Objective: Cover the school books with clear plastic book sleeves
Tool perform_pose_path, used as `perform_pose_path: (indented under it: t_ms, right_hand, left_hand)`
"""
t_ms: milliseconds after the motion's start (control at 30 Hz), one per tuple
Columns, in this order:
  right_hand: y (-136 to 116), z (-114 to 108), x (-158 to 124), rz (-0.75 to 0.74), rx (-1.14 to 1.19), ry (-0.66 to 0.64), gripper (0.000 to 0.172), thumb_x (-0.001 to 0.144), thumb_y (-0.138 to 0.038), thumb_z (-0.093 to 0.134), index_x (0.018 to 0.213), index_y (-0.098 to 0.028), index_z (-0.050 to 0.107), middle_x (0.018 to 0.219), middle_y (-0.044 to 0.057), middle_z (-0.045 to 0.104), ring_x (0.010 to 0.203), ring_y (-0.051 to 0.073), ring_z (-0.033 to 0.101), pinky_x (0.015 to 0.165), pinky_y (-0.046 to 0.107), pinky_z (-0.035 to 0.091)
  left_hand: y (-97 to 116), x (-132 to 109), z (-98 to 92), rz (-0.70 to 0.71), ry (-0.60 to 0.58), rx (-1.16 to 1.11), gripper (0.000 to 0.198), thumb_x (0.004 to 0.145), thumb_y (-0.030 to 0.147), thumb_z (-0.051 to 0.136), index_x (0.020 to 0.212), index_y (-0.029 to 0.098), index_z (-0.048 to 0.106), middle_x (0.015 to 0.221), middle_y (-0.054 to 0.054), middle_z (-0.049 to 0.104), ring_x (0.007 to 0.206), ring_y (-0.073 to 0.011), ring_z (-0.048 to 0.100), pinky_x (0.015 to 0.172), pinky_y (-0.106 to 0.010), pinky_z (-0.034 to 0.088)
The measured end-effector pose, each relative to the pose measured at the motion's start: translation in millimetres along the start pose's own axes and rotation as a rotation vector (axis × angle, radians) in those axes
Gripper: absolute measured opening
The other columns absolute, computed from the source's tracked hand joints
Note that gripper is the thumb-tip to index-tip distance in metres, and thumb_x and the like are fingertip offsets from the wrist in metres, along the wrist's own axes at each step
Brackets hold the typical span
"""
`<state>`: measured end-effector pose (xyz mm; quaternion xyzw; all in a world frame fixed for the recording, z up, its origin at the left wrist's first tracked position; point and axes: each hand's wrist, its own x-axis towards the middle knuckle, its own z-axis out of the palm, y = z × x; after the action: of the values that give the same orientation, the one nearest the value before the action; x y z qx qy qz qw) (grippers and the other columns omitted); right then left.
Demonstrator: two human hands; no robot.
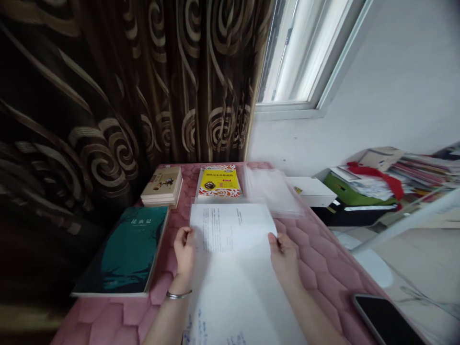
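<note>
**White printed sheet [232, 227] pinched at both edges over a pink quilted table cover [316, 268]**

Seen from above, looking down along two bare forearms. Left hand [185, 251] closed on the left edge of the printed sheet, thumb and fingers pinching the paper, with a slim metal bracelet [178, 295] round that wrist. Right hand [283, 256] closed on the lower right corner of the same sheet, fingertips curled over its edge.

Printed sheet at the middle of the table, between both hands, its lines of small text too fine to read. Beneath it, and reaching toward the viewer, a larger white sheet [237, 297] lying flat, with faint blue handwriting near its close end. Cannot tell whether these are one folded piece or two separate papers.

Just left of the left hand, a teal book [125, 251] flat on the table cover. Beyond that, a beige book [161, 186], and beside it a yellow book [219, 181] with a red patterned border, just past the far edge of the printed sheet. Right of the yellow book, a loose pile of clear plastic sleeves [273, 191], then a white box [312, 190].

Dark phone [386, 318] face up at the near right corner.

Behind the table, a dark brown curtain [108, 96] with pale swirls, and a bright window [302, 52]. Far right, off the table, a heap of papers [362, 184].
</note>
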<state>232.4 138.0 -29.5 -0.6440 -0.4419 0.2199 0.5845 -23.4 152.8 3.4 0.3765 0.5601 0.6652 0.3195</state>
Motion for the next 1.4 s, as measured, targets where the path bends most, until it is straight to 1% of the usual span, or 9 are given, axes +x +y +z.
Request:
perform_pose_path:
  t_ms: [100, 200, 300, 500, 767, 967, 1133, 1267, 1400]
  right_hand:
    - [0, -1, -1, 0.015, 0.011, 0.000, 0.054, 0.076, -0.075, 0.051, 0.072, -0.021, 0.052, 0.060, -0.002, 0.050, 0.056, 0.015, 0.045, 0.053, 0.028, 0.038]
    - [0, -1, -2, 0.021, 0.015, -0.003, 0.053, 0.076, -0.074, 0.053, 0.072, -0.021, 0.052, 0.061, -0.002, 0.050, 0.057, 0.015, 0.046, 0.053, 0.028, 0.038]
    - [0, -2, -3, 0.023, 0.018, -0.004, 0.053, 0.076, -0.074, 0.054, 0.071, -0.021, 0.052, 0.060, -0.002, 0.049, 0.057, 0.015, 0.045, 0.053, 0.028, 0.037]
    - [5, -2, -3, 0.028, 0.050, -0.005, 0.052, 0.076, -0.072, 0.056, 0.069, -0.021, 0.052, 0.060, -0.002, 0.049, 0.057, 0.014, 0.045, 0.052, 0.027, 0.036]
    - [8, -1, -3, 0.062, 0.114, -0.013, 0.051, 0.073, -0.071, 0.060, 0.073, -0.021, 0.052, 0.062, -0.002, 0.051, 0.058, 0.015, 0.048, 0.052, 0.027, 0.038]
    - [8, -2, -4, 0.039, 0.085, -0.001, 0.050, 0.075, -0.071, 0.059, 0.072, -0.021, 0.051, 0.061, -0.003, 0.049, 0.056, 0.014, 0.045, 0.051, 0.026, 0.037]
    - [8, -2, -4, 0.045, 0.087, 0.004, 0.052, 0.073, -0.072, 0.059, 0.072, -0.021, 0.050, 0.061, -0.003, 0.049, 0.055, 0.013, 0.044, 0.050, 0.026, 0.037]
    - [6, -3, -4, 0.038, 0.118, 0.000, 0.051, 0.074, -0.071, 0.059, 0.072, -0.021, 0.050, 0.060, -0.003, 0.049, 0.054, 0.013, 0.043, 0.049, 0.025, 0.036]
    - [3, -5, -5, 0.030, 0.142, -0.008, 0.051, 0.075, -0.071, 0.059, 0.070, -0.021, 0.050, 0.060, -0.004, 0.048, 0.054, 0.013, 0.042, 0.050, 0.025, 0.035]
  left_hand:
    - [-1, 1, 0.6, -0.060, 0.045, -0.049, 0.024, 0.064, 0.035, 0.067, 0.081, 0.021, 0.058, 0.066, 0.005, 0.053, 0.058, -0.0118, 0.046, 0.057, -0.023, 0.037]
    - [-3, 3, -0.4, -0.136, 0.088, -0.087, 0.021, 0.063, 0.034, 0.066, 0.075, 0.022, 0.053, 0.063, 0.006, 0.049, 0.055, -0.0106, 0.044, 0.054, -0.022, 0.036]
    - [-5, 5, -1.5, -0.162, 0.067, -0.094, 0.020, 0.063, 0.034, 0.064, 0.066, 0.021, 0.049, 0.058, 0.006, 0.046, 0.054, -0.0103, 0.043, 0.053, -0.022, 0.034]
    - [-9, 7, -1.7, -0.192, 0.084, -0.096, 0.023, 0.063, 0.035, 0.065, 0.070, 0.022, 0.047, 0.059, 0.008, 0.047, 0.055, -0.0104, 0.044, 0.055, -0.023, 0.036]
    - [-13, 14, -4.9, -0.284, 0.008, -0.074, 0.020, 0.063, 0.032, 0.067, 0.063, 0.020, 0.051, 0.056, 0.005, 0.053, 0.054, -0.0127, 0.048, 0.056, -0.027, 0.039]
    - [-15, 16, -5.5, -0.279, -0.021, -0.112, 0.019, 0.064, 0.034, 0.068, 0.064, 0.021, 0.054, 0.058, 0.004, 0.056, 0.055, -0.0135, 0.051, 0.057, -0.027, 0.041]
    - [-3, 15, -5.5, -0.277, -0.081, -0.147, 0.017, 0.061, 0.032, 0.069, 0.061, 0.020, 0.057, 0.056, 0.003, 0.057, 0.056, -0.0149, 0.053, 0.056, -0.028, 0.042]
    - [7, 16, -6.8, -0.254, -0.119, -0.175, 0.020, 0.057, 0.035, 0.071, 0.066, 0.018, 0.064, 0.065, 0.000, 0.064, 0.066, -0.0169, 0.058, 0.065, -0.029, 0.045]
    - [9, 15, -6.8, -0.197, -0.111, -0.172, 0.022, 0.056, 0.035, 0.074, 0.064, 0.017, 0.063, 0.065, 0.001, 0.062, 0.065, -0.0138, 0.054, 0.064, -0.026, 0.043]
